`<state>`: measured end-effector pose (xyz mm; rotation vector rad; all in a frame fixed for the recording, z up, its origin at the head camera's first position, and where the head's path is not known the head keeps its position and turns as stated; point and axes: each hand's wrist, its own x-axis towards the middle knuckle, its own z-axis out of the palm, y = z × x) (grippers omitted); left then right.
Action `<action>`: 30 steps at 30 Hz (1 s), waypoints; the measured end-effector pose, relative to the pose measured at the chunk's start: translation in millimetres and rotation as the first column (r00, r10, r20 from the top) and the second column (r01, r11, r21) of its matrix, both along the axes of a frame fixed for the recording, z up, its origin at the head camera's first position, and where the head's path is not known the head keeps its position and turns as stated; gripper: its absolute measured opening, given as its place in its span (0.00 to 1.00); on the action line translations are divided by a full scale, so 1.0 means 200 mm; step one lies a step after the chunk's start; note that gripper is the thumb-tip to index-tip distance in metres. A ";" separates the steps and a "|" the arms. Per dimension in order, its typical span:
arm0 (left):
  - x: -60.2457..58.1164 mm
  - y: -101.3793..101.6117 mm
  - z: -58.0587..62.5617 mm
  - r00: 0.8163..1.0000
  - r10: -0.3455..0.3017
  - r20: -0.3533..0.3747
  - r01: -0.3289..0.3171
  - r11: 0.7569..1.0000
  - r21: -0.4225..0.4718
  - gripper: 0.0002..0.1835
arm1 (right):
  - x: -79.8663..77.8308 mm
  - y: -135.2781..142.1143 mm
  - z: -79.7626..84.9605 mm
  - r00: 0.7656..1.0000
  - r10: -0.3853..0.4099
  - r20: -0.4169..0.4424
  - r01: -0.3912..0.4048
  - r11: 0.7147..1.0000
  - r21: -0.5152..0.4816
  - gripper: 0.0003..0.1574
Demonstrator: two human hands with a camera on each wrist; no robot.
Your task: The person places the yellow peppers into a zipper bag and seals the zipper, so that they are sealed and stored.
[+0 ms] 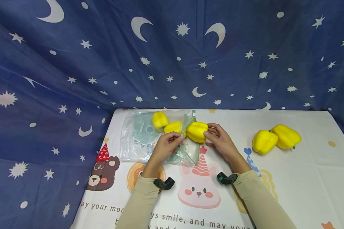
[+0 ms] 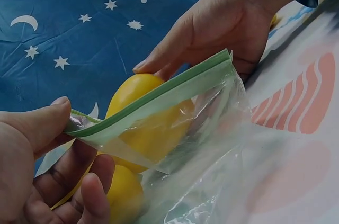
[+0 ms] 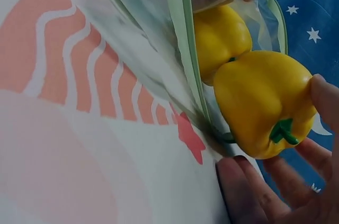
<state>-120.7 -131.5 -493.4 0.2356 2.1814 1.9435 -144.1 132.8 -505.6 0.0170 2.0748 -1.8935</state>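
A clear zip bag (image 1: 137,152) with a green seal lies on its side, its mouth facing right. My left hand (image 1: 166,147) pinches the green rim of the mouth between thumb and finger. In my right hand (image 1: 222,141) is a yellow bell pepper (image 3: 265,102), held by thumb and fingers at the bag's mouth with its green stem toward my palm. Inside the bag lie two more yellow bell peppers, one at the back (image 1: 160,121) and one near the mouth (image 1: 173,127). The left wrist view shows the held pepper (image 2: 130,94) behind the green rim.
Two yellow bell peppers (image 1: 265,142) (image 1: 286,136) lie touching on the right of the table. A white cloth (image 1: 304,184) with cartoon prints covers the table. Behind and to the left hangs a dark blue curtain (image 1: 166,63) with moons and stars.
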 end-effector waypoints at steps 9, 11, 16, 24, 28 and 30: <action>0.00 0.01 0.01 1.000 -0.014 0.001 0.014 1.000 0.003 0.17 | -0.02 -0.02 0.00 0.999 -0.027 0.029 0.025 0.998 0.059 0.41; 0.01 0.02 0.02 1.000 -0.014 0.006 0.014 1.000 0.005 0.17 | -0.03 -0.02 0.00 0.999 -0.027 0.041 0.025 0.998 0.056 0.40; 0.01 0.02 0.01 1.000 -0.007 0.001 0.007 1.000 0.000 0.16 | -0.03 -0.02 0.00 0.999 -0.008 0.043 0.006 0.999 0.050 0.36; 0.01 0.02 0.01 1.000 -0.018 -0.013 0.018 1.000 0.000 0.12 | -0.02 -0.02 0.00 0.998 0.054 0.026 -0.056 0.996 0.068 0.31; 0.02 0.02 0.01 1.000 -0.018 -0.017 0.018 1.000 -0.007 0.12 | -0.02 -0.01 -0.01 0.994 0.112 0.005 -0.112 0.988 0.102 0.29; 0.02 0.02 0.01 1.000 -0.021 -0.020 0.021 1.000 -0.003 0.12 | -0.02 0.00 -0.01 0.990 0.143 -0.005 -0.141 0.982 0.128 0.29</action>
